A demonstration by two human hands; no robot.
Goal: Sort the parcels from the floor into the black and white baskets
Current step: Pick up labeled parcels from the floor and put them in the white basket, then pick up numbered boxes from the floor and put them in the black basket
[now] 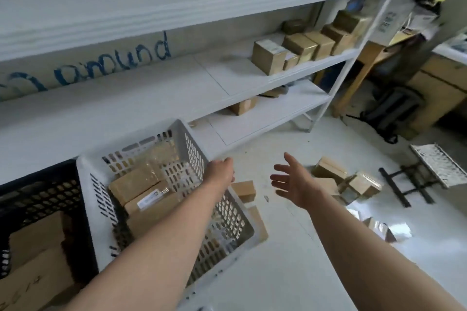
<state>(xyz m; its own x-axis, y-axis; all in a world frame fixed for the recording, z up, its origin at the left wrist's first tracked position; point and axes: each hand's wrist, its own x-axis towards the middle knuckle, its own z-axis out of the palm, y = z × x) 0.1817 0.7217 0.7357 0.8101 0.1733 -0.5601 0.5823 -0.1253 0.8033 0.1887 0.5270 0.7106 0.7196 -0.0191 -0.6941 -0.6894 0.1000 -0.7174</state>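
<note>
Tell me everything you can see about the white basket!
The white basket is a rectangular open crate, plastic by its look, its walls pierced with rows of slots. It stands on the floor before the white shelves, its left wall against the black basket. Inside lie brown cardboard parcels, one with a white label. The left hand lies at its right rim; whether it grips cannot be told. A small parcel lies on the floor beside its right wall.

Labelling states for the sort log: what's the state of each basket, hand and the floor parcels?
White perforated plastic basket: holds parcels.
Black plastic lattice basket: holds cardboard parcels.
Brown cardboard parcels on floor: loose heap, unsorted.
Left hand: at white basket's rim, grip hidden.
Right hand: open, empty, fingers spread.
</note>
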